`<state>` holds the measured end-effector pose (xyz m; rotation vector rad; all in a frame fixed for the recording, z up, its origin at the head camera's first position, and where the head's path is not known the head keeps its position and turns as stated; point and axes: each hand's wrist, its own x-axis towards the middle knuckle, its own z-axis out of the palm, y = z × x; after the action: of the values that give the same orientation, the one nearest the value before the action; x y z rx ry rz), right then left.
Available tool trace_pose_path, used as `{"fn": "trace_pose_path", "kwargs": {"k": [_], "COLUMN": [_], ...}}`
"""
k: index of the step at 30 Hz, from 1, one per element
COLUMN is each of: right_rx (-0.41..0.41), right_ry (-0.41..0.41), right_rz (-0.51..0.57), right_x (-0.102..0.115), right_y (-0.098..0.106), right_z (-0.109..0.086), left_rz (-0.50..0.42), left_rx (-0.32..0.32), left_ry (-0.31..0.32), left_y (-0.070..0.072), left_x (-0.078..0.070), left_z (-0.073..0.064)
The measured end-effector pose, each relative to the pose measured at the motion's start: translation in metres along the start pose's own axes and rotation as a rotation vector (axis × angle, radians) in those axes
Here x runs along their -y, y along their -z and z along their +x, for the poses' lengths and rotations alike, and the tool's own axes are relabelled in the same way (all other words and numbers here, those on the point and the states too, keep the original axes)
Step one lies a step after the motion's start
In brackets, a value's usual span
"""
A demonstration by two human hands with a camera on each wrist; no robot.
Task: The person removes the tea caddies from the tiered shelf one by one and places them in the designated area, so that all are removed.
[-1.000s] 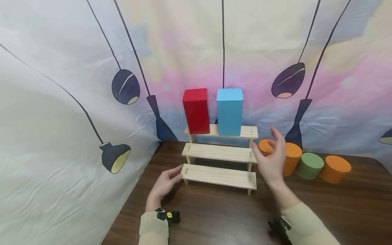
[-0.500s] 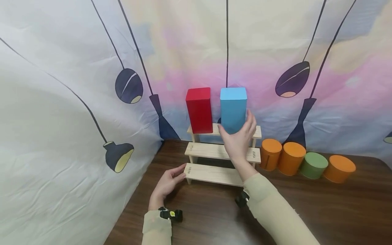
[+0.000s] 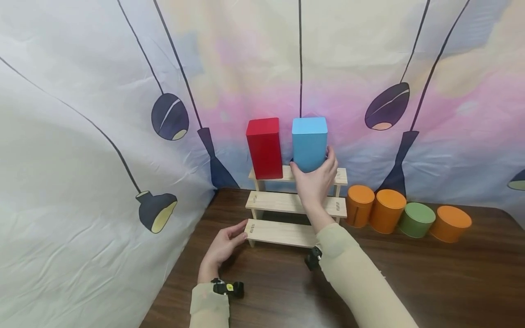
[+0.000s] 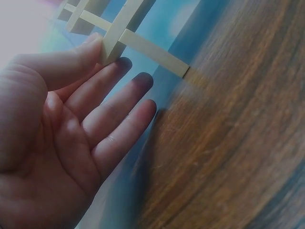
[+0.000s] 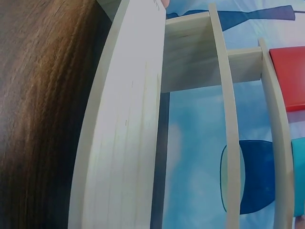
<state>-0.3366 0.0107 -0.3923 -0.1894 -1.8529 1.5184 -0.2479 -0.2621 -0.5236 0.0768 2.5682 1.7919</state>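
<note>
A three-step wooden display stand (image 3: 283, 202) stands on the table against the backdrop. My left hand (image 3: 223, 246) pinches the left end of its lowest step; in the left wrist view the thumb lies over the step's corner, the other fingers extended beneath. At the top step, my right hand (image 3: 316, 182) grips the lower part of a light blue rectangular box (image 3: 309, 141), thumb on its left side and fingers on its right. The hand hides the box's bottom. To its left a red rectangular box (image 3: 264, 150) stands upright on the same step.
Right of the stand, two orange cylinders (image 3: 360, 207) (image 3: 387, 212), a green cylinder (image 3: 416, 221) and another orange cylinder (image 3: 449, 224) form a row on the dark wood table (image 3: 430, 278). A cloth backdrop (image 3: 246, 59) printed with lamps hangs behind and at the left.
My right hand has moved left from in front of the orange cylinders to the blue box and taken hold of it. The left hand has stayed at the lowest step.
</note>
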Motion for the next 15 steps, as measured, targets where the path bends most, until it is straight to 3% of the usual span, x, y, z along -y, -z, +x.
{"fn": "trace_pose_path", "kwargs": {"k": [7,15], "right_rx": [0.038,0.068], "right_ry": [-0.028,-0.031], "right_rz": [-0.061,-0.057], "right_x": [-0.0001,-0.0005], "right_y": [0.0003,0.0049], "right_z": [0.0030,0.0029], "left_rz": [-0.025,-0.033], "left_rx": [-0.004,-0.002], "left_ry": [0.002,0.002], "left_y": [-0.0005,-0.0022], "left_x": [0.0001,0.0010], "left_z": [0.0000,0.0006]}}
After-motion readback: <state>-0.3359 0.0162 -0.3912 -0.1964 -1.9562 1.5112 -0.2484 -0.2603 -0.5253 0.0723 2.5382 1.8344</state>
